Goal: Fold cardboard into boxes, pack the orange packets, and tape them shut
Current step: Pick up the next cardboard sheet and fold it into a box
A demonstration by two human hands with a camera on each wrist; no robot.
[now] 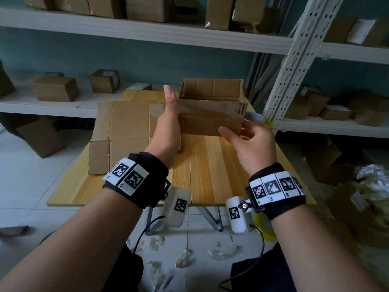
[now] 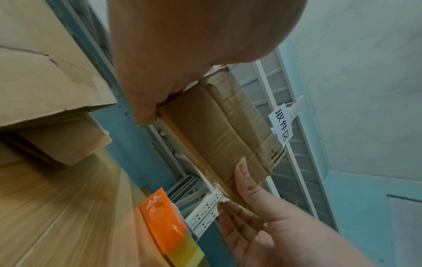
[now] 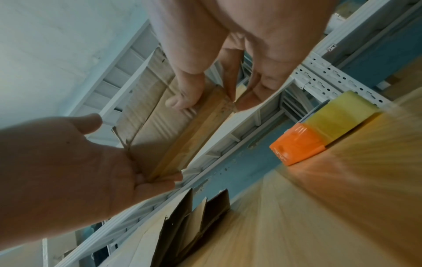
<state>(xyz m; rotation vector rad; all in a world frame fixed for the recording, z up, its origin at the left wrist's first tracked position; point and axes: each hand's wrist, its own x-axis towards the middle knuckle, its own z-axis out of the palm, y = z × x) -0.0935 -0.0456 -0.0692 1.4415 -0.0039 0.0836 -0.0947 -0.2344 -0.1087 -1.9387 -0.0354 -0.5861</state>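
- An open-topped cardboard box (image 1: 211, 114) is held up above the far part of the wooden surface (image 1: 210, 169), its top flaps standing upright.
- The left hand (image 1: 169, 123) lies along the box's left end, thumb pointing up beside the near wall; the left wrist view shows the fingers (image 2: 146, 101) wrapped over that end, gripping it.
- The right hand (image 1: 250, 142) holds the box's right lower corner: the thumb (image 3: 185, 92) presses the near wall and the fingers curl round the end, as the right wrist view shows.
- Flattened cardboard (image 1: 124, 131) lies on the left of the surface, just beside the left forearm, one edge hanging over the surface's rim.
- An orange tape dispenser (image 2: 163, 220) with a yellowish roll rests on the surface to the right of the box, mostly hidden behind the right hand in the head view.
- White metal shelves (image 1: 147, 30) behind the surface carry many closed brown boxes (image 1: 55, 88).
- Both wrists wear black bands (image 1: 145, 178) with printed square markers.
- Scraps of clear wrapping (image 1: 183, 258) litter the tiled floor under the surface.
- No orange packet can be made out for certain.
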